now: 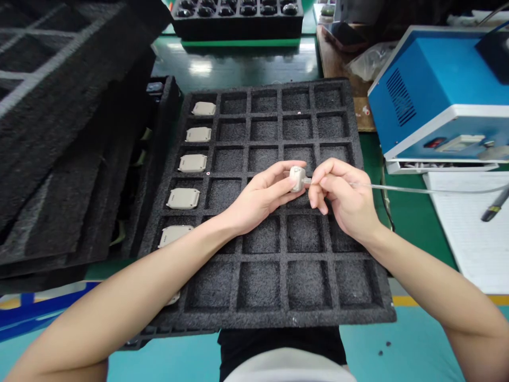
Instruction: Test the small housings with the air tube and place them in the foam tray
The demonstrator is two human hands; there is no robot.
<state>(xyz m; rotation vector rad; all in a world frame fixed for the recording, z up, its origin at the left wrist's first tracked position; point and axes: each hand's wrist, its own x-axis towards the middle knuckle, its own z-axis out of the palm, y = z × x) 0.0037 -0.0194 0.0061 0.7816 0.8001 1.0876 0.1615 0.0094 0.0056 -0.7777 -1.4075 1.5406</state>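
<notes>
Above the black foam tray (278,319), my left hand (260,196) pinches a small beige plastic housing (297,177), turned edge-on between thumb and fingers. My right hand (348,199) is closed around the end of a thin clear tube (413,189). The tube's pale tip meets or nearly meets the housing's right side; the exact contact is too small to tell. Similar beige housings, such as this flat one (183,198), lie in the tray's left column. My left forearm partly covers the lower ones.
A blue machine (449,79) stands at the right, above white papers (465,228) with a pen (495,204) over them. Stacked black foam trays (79,116) rise at the left. Another foam tray (238,29) with shiny dark round parts sits at the back.
</notes>
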